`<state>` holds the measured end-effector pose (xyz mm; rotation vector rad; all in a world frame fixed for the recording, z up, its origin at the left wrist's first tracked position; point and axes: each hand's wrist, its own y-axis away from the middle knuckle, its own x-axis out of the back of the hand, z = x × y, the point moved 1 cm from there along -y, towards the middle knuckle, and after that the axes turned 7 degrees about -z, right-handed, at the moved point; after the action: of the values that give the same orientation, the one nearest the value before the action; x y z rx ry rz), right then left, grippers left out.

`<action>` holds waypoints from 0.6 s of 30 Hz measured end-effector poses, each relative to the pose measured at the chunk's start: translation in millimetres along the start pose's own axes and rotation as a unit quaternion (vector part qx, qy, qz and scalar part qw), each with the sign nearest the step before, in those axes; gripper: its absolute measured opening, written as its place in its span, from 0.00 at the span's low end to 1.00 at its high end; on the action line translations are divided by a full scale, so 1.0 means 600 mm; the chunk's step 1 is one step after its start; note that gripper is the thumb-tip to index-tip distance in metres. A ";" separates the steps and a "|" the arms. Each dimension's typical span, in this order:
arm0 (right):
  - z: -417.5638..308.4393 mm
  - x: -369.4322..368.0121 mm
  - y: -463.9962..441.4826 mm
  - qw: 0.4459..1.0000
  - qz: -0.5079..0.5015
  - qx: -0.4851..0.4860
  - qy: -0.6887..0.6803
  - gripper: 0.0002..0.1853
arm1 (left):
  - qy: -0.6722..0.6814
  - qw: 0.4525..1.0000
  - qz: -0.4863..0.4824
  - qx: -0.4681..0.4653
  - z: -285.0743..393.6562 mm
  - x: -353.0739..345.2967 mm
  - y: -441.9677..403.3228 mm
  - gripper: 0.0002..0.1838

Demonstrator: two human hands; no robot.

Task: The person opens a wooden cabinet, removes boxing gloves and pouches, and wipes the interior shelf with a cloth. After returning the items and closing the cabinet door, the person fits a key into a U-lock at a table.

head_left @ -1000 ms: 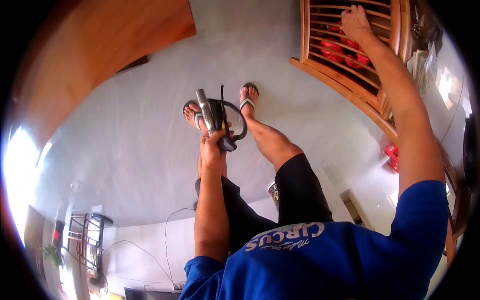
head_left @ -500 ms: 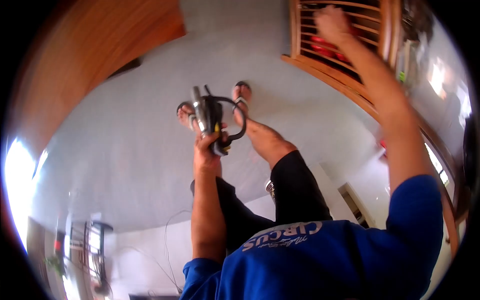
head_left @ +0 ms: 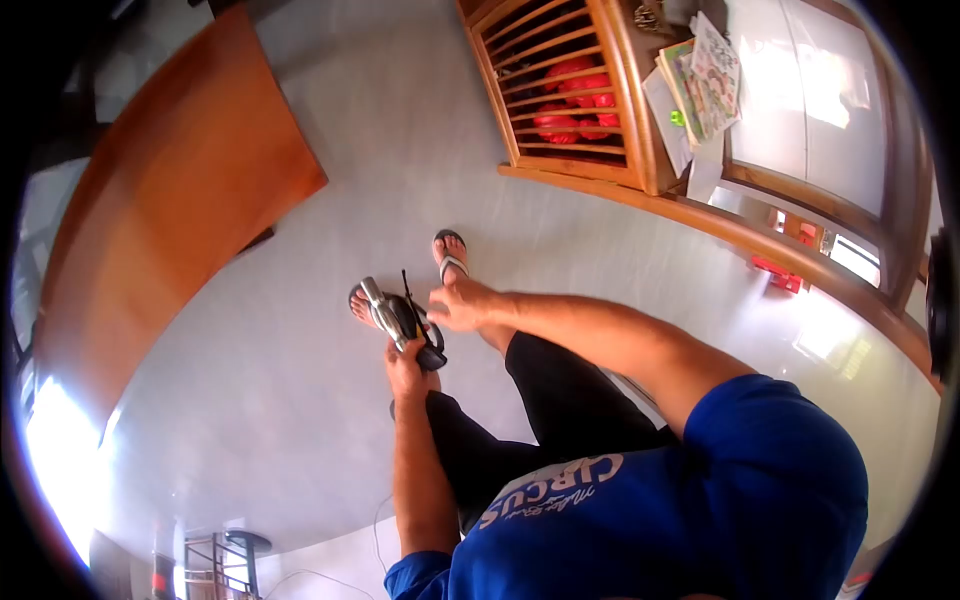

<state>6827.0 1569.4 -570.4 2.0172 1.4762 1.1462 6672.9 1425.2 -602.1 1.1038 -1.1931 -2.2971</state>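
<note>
My left hand is wrapped round the lower end of a silver-and-black device. It has a shiny metal tube along one side and a black body with a curved black hose or cord. From its top sticks a thin dark rod. My right hand is just right of the device, fingers curled in toward its hose side. What those fingers hold, if anything, is too small to make out. Both hands are above my sandalled feet, over the grey floor.
Upper left is a brown wooden table. A slatted wooden cabinet with red items inside stands upper right, beside books and papers. A red object is low on the right. A dark stool stands lower left.
My right hand has come down from in front of the cabinet slats to the device. The device has tilted in my left hand, and the view has shifted, showing more of the cabinet.
</note>
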 end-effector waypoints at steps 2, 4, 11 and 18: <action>-0.048 -0.001 0.045 0.998 -0.015 -0.016 -0.054 0.29 | -0.005 1.000 -0.009 -0.005 0.018 -0.025 0.047 0.17; -0.094 0.020 0.095 0.992 -0.030 -0.028 -0.117 0.30 | -0.013 1.000 -0.013 0.000 0.037 -0.056 0.089 0.17; -0.155 0.048 0.202 0.946 0.031 0.013 -0.323 0.30 | -0.056 0.997 -0.038 -0.041 0.102 -0.203 0.206 0.20; -0.172 0.038 0.268 0.955 0.165 -0.003 -0.245 0.18 | -0.285 0.957 -0.028 -0.042 0.150 -0.271 0.299 0.17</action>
<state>6843.9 1515.2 -386.7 2.3801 0.9122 0.6763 6699.1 1462.8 -348.1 0.4480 -1.2385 -2.7841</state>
